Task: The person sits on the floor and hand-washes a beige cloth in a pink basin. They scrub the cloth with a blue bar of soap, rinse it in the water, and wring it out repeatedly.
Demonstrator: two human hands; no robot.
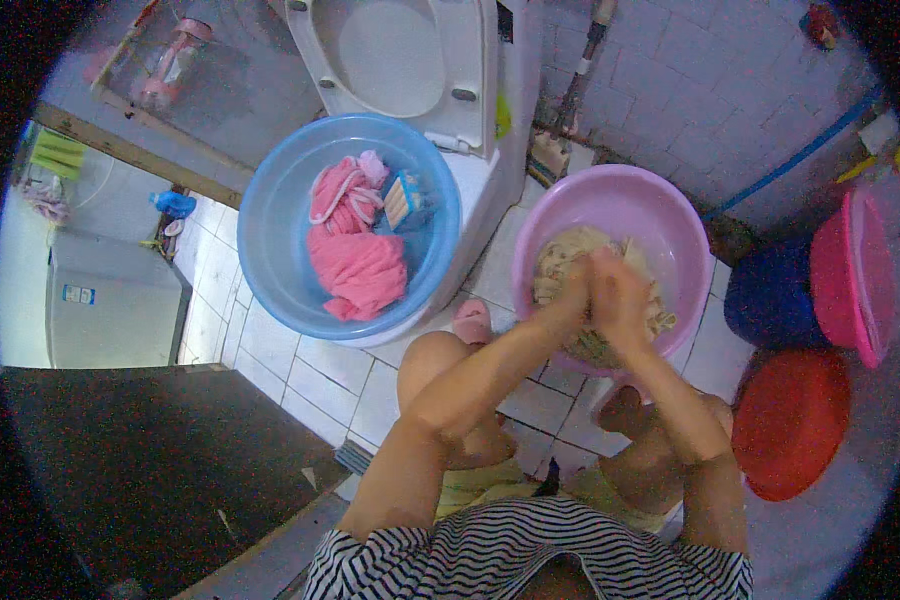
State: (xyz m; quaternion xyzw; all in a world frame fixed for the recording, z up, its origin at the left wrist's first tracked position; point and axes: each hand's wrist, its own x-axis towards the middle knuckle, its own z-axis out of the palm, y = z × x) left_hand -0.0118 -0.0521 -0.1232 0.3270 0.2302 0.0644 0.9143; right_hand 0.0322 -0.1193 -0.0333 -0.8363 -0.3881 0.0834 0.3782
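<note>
A beige patterned garment (573, 252) lies bunched in the pink-purple basin (682, 215) on the floor in front of me. My left hand (576, 286) and my right hand (618, 296) are pressed close together over it, both closed on its cloth. The fingers are blurred and partly hidden, so their exact hold is unclear. To the left, a light blue basin (262, 222) rests on the toilet's front. Pink clothing (358, 268) lies in it, beside a blue-and-white item with pale bars (406, 200).
Behind the blue basin stands a toilet with its seat raised (462, 60). At right are a dark blue bucket (770, 295), a bright pink basin (852, 275) and a red basin (795, 425). A dark flat surface (160, 470) fills the lower left. A pink slipper (472, 322) shows between the basins.
</note>
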